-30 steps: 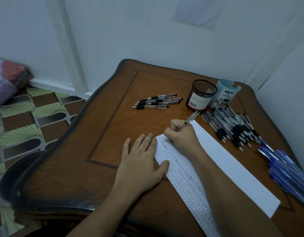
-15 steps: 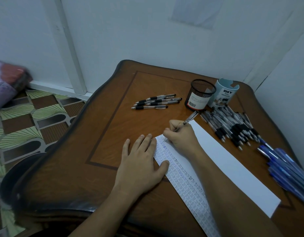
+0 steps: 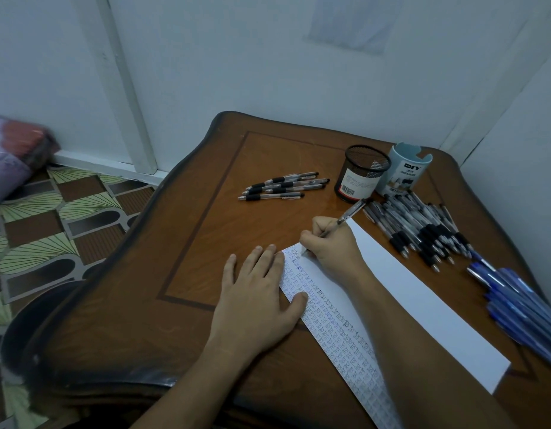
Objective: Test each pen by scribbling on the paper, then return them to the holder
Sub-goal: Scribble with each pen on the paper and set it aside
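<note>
Pen (image 3: 350, 212) pinched in right grip (image 3: 333, 246), left grip (image 3: 258, 292) flat on paper (image 3: 422, 289) edge

Black mesh holder (image 3: 365, 173), blue pens (image 3: 515, 301)

Dim, flat and bluish, with only soft shadows, a dull sheen along the near rim of the table (image 3: 163, 377), and blue pens (image 3: 515, 305) and floor (image 3: 51, 227) smeared and stretched at the edges.
</note>
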